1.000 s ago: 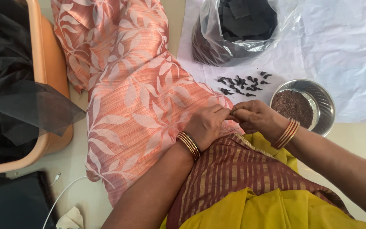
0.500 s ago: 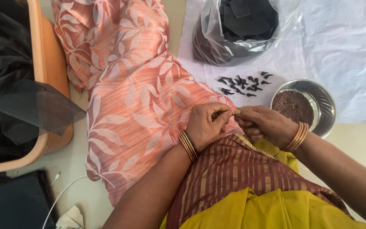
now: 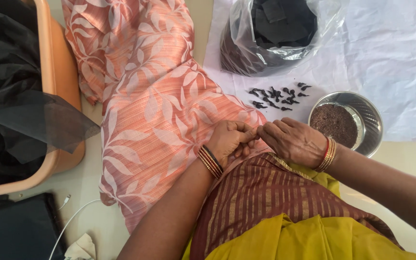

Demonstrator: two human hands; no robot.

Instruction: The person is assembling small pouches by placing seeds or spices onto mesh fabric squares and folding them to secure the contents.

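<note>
My left hand (image 3: pixel 228 140) and my right hand (image 3: pixel 292 142) meet fingertip to fingertip over the edge of an orange cloth with a pale leaf pattern (image 3: pixel 160 110). All the fingers are curled inward, and whatever lies between the tips is hidden. Bangles ring both wrists. Just beyond the hands, several small black pieces (image 3: pixel 278 96) lie scattered on a white sheet (image 3: pixel 391 58). A steel bowl (image 3: pixel 371 120) of dark brown grains stands right of my right hand. Below the hands, maroon striped cloth (image 3: pixel 266 197) and yellow cloth (image 3: pixel 304 240) cover my lap.
A clear plastic bag of black material (image 3: pixel 275 33) sits at the top on the white sheet. At the left an orange tub (image 3: pixel 61 96) holds black netting. A dark flat object (image 3: pixel 10 231), a white cable (image 3: pixel 73 219) and a crumpled tissue (image 3: pixel 80 248) lie at bottom left.
My right hand has drawn down and in from near the black pieces, and its fingertips now touch those of my left hand, which has hardly moved.
</note>
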